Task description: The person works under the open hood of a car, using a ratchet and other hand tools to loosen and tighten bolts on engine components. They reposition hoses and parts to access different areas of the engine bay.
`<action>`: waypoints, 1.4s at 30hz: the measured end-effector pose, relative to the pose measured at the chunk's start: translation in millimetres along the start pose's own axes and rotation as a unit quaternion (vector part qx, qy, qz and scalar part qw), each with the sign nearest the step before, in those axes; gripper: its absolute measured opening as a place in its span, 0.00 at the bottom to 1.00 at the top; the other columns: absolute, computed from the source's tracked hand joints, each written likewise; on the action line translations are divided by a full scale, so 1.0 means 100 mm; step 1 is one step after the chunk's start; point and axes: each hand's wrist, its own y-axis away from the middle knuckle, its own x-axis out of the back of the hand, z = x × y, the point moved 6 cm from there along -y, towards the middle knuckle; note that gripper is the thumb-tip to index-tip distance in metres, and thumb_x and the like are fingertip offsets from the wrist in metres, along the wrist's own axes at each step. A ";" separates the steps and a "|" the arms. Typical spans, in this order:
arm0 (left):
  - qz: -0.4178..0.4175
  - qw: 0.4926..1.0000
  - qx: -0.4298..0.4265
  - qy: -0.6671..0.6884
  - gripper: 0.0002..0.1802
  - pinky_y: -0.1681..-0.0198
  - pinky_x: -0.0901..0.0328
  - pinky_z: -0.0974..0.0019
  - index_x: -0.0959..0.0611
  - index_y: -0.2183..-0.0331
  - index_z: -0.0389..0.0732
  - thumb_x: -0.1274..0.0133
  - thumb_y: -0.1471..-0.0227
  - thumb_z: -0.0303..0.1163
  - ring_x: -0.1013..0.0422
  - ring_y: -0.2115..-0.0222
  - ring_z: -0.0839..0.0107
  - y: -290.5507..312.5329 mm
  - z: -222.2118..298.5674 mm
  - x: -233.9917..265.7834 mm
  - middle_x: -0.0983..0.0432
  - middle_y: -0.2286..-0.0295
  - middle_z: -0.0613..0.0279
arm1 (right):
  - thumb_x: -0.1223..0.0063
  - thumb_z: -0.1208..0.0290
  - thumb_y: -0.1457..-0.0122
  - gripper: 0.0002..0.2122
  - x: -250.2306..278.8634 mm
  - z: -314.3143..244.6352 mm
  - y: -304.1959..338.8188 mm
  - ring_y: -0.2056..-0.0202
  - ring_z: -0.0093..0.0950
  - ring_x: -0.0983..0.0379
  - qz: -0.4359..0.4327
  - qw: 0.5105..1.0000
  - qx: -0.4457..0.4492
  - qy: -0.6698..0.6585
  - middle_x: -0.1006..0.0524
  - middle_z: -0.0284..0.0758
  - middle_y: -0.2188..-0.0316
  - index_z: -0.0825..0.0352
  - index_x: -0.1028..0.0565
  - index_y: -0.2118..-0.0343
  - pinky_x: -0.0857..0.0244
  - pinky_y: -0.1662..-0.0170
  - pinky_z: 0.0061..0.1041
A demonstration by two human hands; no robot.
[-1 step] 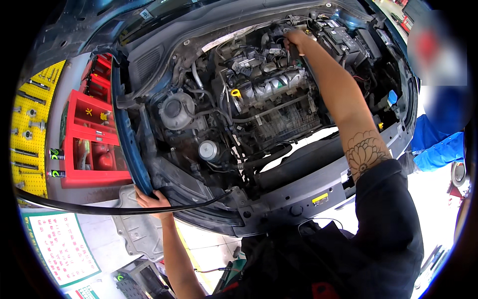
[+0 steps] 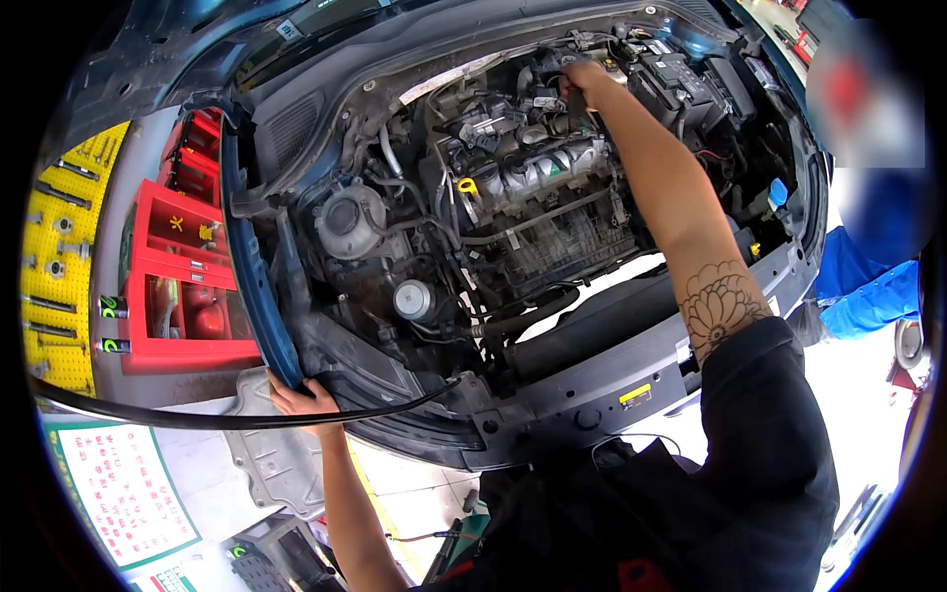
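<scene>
My right hand (image 2: 584, 83) reaches to the back of the engine bay, beside the engine (image 2: 543, 178), with its fingers curled together. A dark, handle-like piece (image 2: 578, 116) shows just below it; what the fingers hold is partly hidden, and I cannot make it out. At the front left corner of the car, my left hand (image 2: 304, 403) rests on the blue fender edge (image 2: 258, 306) with its fingers stretched out. A long black curved strip (image 2: 227, 421) passes in front of that hand.
Near the right forearm sits the battery (image 2: 673, 81). The coolant reservoir (image 2: 347, 219), yellow dipstick handle (image 2: 467, 185) and blue cap (image 2: 777, 193) surround the engine. A red cabinet (image 2: 187, 276) and yellow pegboard (image 2: 74, 237) stand left. Someone in blue trousers (image 2: 868, 296) is at right.
My right hand and forearm have shifted very slightly to the left at the back of the engine. My left hand stays on the fender edge.
</scene>
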 end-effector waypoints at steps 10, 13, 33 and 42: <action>0.007 1.000 -0.019 0.017 0.39 0.42 0.40 0.46 0.35 0.36 0.36 0.50 0.51 0.28 0.36 0.44 0.38 0.05 -0.01 0.03 0.35 0.44 0.37 | 0.50 0.61 0.34 0.16 -0.41 0.21 -0.07 0.77 0.36 0.20 0.092 0.995 0.029 -0.030 0.20 0.43 0.69 0.70 0.30 0.54 0.21 0.76 0.37; -0.010 0.994 0.009 0.110 0.40 0.39 0.42 0.46 0.36 0.36 0.34 0.49 0.51 0.27 0.38 0.42 0.39 0.11 -0.11 0.09 0.36 0.43 0.37 | 0.48 0.55 0.34 0.20 -0.41 0.09 0.27 0.71 0.34 0.17 -0.013 0.992 -0.027 0.120 0.20 0.41 0.68 0.73 0.26 0.59 0.20 0.74 0.35; -0.135 0.946 -0.280 0.093 0.46 0.38 0.46 0.42 0.38 0.35 0.44 0.39 0.47 0.51 0.44 0.39 0.43 -0.51 5.37 -0.73 0.40 0.40 0.42 | 0.39 0.51 0.46 0.29 0.13 -0.26 0.36 0.44 0.46 0.28 -0.005 0.925 0.187 0.330 0.26 0.50 0.45 0.61 0.28 0.43 0.31 0.44 0.43; -0.271 0.927 -0.260 0.021 0.26 0.62 0.28 0.49 0.13 0.69 0.43 0.41 0.47 0.58 0.21 0.66 0.49 -1.52 5.82 -2.15 0.18 0.73 0.49 | 0.43 0.49 0.44 0.27 0.40 -0.43 0.24 0.47 0.41 0.24 -0.022 0.931 0.155 0.329 0.19 0.44 0.51 0.61 0.22 0.46 0.31 0.43 0.38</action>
